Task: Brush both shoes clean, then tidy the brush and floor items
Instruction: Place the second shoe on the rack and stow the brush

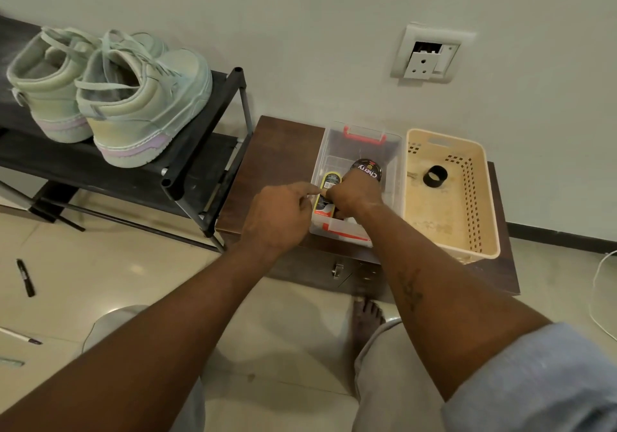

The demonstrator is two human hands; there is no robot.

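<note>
The pair of pale green high-top shoes [143, 104] had been set side by side on the top shelf of a black metal shoe rack [200, 138], heels outward, probably so that they were kept off the floor and within reach. Both hands were held over a clear plastic box with red handles [394, 151], which stood on a dark brown wooden worktop [283, 144]. The right hand [354, 194] was curled round a yellow-edged black oblong pack [329, 181] inside the box, just beside a black round polish tin [367, 168]; whether that pack was the brush could not be told. The left hand [277, 218] was brought close, its forefinger stretched to the pack's edge and the other fingers curled; whether anything was pinched could not be told. It was judged that the cleaning kit was being put away or sorted. A beige perforated plastic basket [480, 198] holding a black ring [435, 176] stood just beside the box. On the floor, well apart from the hands, a black marker [26, 278] and a white-barrelled pen [20, 336] were left to be tidied; the rack's legs stood between them and the worktop.
</note>
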